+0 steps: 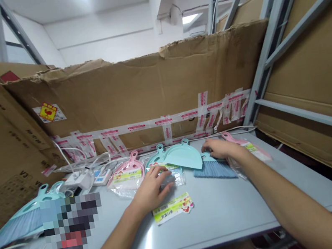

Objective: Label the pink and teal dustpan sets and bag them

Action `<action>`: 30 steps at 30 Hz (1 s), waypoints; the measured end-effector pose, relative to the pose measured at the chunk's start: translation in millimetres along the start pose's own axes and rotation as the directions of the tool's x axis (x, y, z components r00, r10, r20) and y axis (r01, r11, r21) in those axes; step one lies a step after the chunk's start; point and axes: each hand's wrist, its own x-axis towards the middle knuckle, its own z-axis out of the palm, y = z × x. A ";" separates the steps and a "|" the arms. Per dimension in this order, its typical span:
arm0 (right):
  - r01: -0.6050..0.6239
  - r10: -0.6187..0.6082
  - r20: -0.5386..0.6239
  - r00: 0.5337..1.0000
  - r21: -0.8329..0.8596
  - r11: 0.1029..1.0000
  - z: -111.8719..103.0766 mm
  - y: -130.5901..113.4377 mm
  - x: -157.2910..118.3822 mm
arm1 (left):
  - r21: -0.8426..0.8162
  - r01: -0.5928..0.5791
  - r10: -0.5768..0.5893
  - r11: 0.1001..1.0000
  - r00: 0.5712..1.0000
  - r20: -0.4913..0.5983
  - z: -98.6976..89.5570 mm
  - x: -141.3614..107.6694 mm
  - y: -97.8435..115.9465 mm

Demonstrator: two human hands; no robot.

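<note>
**A:** Left hand [154,188]?

**B:** Palm down, fingers curled onto a clear plastic bag [171,178]. Can't tell whether it's gripping.

**A:** Right hand [219,149]?

**B:** Palm down, fingers loosely open, resting at the top of a blue-bristled hand broom [215,171], just beside a teal dustpan [182,155].

**A:** Room to move?

**B:** Grey tabletop [219,213] runs from both hands to the near edge, with a printed label card [172,207] just below the left hand. A bagged pink dustpan [127,177] sits close on the left. Taped cardboard [135,95] walls off the far edge.
</note>
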 end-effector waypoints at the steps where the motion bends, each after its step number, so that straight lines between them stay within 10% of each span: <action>1: -0.016 0.016 0.000 1.000 -0.011 1.000 -0.1 3.3 0.3 | 0.009 0.008 -0.008 1.000 1.000 -0.023 1.3 0.0 -1.8; 6: -0.054 0.054 0.009 0.998 -0.024 0.998 -3.3 14.7 -0.6 | 0.020 -0.064 0.066 0.998 0.990 -0.126 -2.6 12.9 2.8; 10: -0.086 0.087 0.029 0.996 -0.035 0.996 -11.0 21.6 0.8 | 0.053 -0.178 0.175 0.983 0.983 0.050 1.5 50.5 30.8; 16: -0.146 0.146 0.001 0.989 0.006 0.989 -17.5 47.9 -7.4 | 0.165 0.023 -0.091 0.986 0.904 0.418 56.6 118.4 80.9; 22: -0.132 0.140 -0.058 0.988 0.118 0.984 -14.1 76.8 -19.1 | 0.144 0.151 -0.197 0.978 0.898 0.395 106.4 148.8 119.0; 27: -0.362 0.374 -0.395 0.839 0.108 0.926 -16.0 112.2 -30.0 | 0.149 0.233 -0.273 0.961 0.884 0.380 124.0 160.1 134.6; 30: -0.480 0.472 -0.409 0.781 0.090 0.872 -8.5 129.5 -33.1 | 0.118 0.266 -0.291 0.957 0.872 0.393 132.1 165.3 139.2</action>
